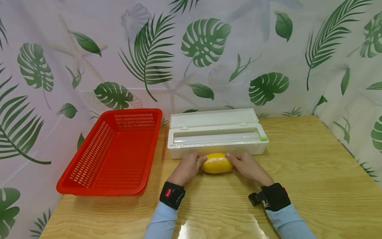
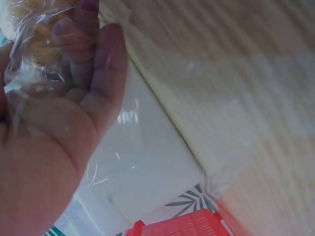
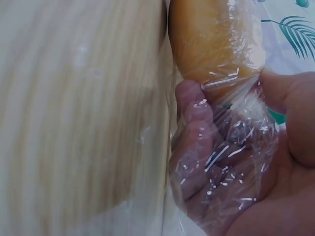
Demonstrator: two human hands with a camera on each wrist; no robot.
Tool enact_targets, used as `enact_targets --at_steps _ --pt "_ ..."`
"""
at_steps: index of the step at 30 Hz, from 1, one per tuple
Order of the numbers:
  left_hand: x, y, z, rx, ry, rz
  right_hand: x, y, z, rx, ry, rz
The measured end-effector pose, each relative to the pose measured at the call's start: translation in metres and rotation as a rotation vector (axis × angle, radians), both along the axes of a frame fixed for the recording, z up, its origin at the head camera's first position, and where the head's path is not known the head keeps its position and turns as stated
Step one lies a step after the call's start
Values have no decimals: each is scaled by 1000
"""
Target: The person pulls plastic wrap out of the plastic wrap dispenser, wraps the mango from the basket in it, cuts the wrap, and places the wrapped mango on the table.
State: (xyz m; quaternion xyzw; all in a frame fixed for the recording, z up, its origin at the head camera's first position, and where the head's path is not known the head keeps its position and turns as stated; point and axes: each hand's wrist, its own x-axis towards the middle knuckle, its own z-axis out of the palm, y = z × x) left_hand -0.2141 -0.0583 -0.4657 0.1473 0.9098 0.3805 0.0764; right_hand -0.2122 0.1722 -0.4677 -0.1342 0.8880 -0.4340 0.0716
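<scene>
A yellow oval fruit (image 1: 217, 163) wrapped in cling film lies between both hands, just in front of a white cling film dispenser (image 1: 209, 152). My left hand (image 1: 187, 167) grips its left end, thumb on top. At the other end, my right hand (image 1: 250, 167) pinches the wrap with thumb and fingers. Loose, crinkled cling film (image 3: 226, 167) spreads from the fruit's end over the right palm and fingers in the right wrist view. Clear film also covers part of the fruit in the left wrist view, where the left fingers are slightly bent beneath it.
The dispenser's lid (image 1: 213, 118) stands open at the back, showing a film roll (image 1: 218, 137) and a small green slider (image 1: 263, 138) at the right. A red plastic basket (image 1: 150, 166) sits on the left of the wooden table (image 1: 313, 172). Leaf-patterned cloth (image 1: 226, 83) hangs behind.
</scene>
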Motion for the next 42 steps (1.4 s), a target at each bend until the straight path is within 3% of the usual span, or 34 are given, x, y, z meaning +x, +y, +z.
enact_targets --at_steps 17,32,35,42 --pt "-1 3 12 -14 33 27 -5 -2 7 2 5 -10" --pt "2 7 7 -100 67 58 1 -4 5 2 -40 -43" --pt "4 8 9 -141 83 93 1 -5 4 37 -4 -67" --pt "8 11 12 -165 130 168 1 -7 6 109 172 -127"
